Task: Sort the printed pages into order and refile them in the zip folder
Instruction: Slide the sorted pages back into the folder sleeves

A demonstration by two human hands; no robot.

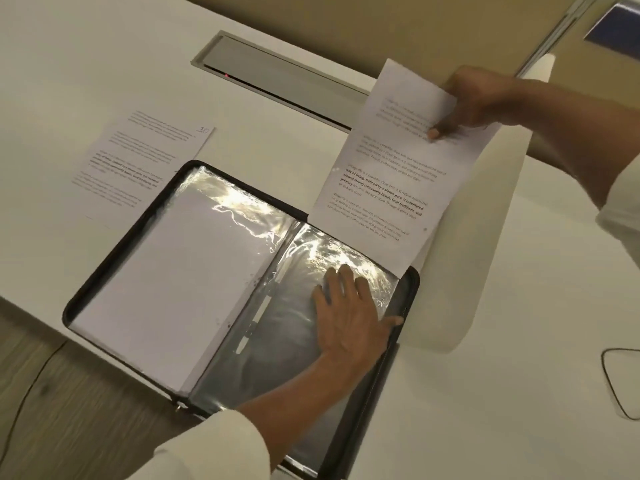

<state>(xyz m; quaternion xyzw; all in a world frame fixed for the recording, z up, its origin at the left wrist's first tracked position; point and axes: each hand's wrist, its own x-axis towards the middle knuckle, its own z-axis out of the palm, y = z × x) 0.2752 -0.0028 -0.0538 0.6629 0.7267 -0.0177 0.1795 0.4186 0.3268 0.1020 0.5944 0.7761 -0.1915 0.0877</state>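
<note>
1 page (pixel 391 174) pinched by right hand (pixel 474 98) at zip folder (pixel 277 368) edge; left hand (pixel 349 313) spread flat.

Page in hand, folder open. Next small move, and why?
Likely lower the printed page and feed its bottom edge into the clear sleeve. The right hand pinches it above the right half of the zip folder, its lower corner over that sleeve, which the left hand presses flat.
</note>
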